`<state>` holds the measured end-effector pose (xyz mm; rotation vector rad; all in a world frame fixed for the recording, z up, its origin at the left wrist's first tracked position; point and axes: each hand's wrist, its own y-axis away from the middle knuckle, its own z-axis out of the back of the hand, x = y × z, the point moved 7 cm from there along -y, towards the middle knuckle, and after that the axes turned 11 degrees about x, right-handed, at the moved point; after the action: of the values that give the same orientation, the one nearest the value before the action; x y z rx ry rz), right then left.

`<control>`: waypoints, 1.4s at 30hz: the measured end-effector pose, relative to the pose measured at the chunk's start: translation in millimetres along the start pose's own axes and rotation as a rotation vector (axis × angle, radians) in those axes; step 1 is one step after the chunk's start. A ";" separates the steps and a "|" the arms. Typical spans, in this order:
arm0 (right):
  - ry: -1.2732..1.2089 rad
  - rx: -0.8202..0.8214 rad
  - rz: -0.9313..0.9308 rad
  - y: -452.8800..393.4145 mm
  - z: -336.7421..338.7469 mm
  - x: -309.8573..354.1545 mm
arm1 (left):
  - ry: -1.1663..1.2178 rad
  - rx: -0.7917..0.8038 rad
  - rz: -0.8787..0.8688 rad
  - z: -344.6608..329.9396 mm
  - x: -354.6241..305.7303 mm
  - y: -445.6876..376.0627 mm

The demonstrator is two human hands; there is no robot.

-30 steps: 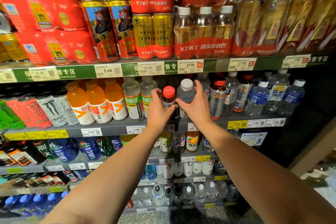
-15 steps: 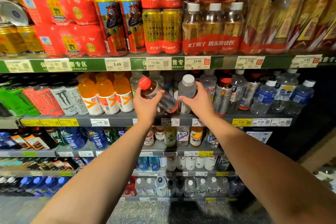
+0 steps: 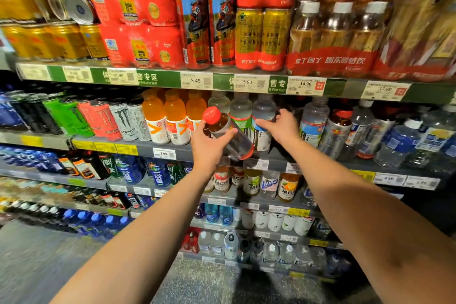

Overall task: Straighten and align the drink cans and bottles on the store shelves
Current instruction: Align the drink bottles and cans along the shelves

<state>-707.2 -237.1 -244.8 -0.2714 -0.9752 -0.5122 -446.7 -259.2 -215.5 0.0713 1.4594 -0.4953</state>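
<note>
Red-capped bottle (image 3: 225, 131) is off the shelf, tilted hard with the cap up and to the left and the base down to the right, hanging just in front of the second shelf (image 3: 197, 153). Left hand (image 3: 209, 145) has it from below, thumb curled over the middle of the body and fingers wrapped behind, so most of the lower label is covered and I can't read any of it. The fingers behind the bottle are hidden too.

Right hand (image 3: 283, 128) reaches in just right of it, fingers stretched out loose against a clear bottle with a blue label (image 3: 262, 121) standing on that shelf. Looks like touching, not gripping, but the contact spot is blurry so I can't tell how firmly.

Whole left side is smeared: the energy drink cans (image 3: 108, 118) are readable only by the claw logo, and the orange bottles (image 3: 175, 118) beside them are soft. The bottles at the far right edge are dark and cut off. Price tags on the green strip (image 3: 158, 78) are partly legible, the lower shelves mostly not.
</note>
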 end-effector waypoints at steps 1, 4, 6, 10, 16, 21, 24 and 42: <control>-0.003 0.008 0.001 1.4 -0.8 -0.9 | -0.036 0.011 -0.007 -2.1 -1.0 1.1; 0.015 0.006 0.038 35.5 5.3 21.9 | -0.063 0.039 -0.022 -13.8 -2.3 4.9; 0.006 -0.045 0.075 49.9 13.0 24.1 | -0.083 0.050 -0.044 -25.9 -7.0 7.5; -0.015 -0.264 0.109 75.5 44.9 17.8 | -0.110 0.116 -0.054 -58.6 -13.3 8.0; 0.057 -0.494 0.129 103.3 92.6 3.3 | -0.102 0.145 -0.055 -97.9 -23.5 7.9; 0.206 -0.362 0.042 85.4 99.6 -2.5 | -0.092 0.157 -0.068 -110.2 -24.8 6.8; 0.320 -0.324 0.011 77.1 98.4 3.6 | -0.087 0.178 -0.070 -110.7 -22.7 6.6; 0.318 -0.134 -0.152 50.4 67.6 -40.1 | -0.069 0.129 -0.057 -77.4 -13.9 2.2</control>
<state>-747.2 -152.9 -241.6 -0.2283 -0.6559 -0.7370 -518.5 -226.9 -212.6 0.1140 1.3637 -0.6324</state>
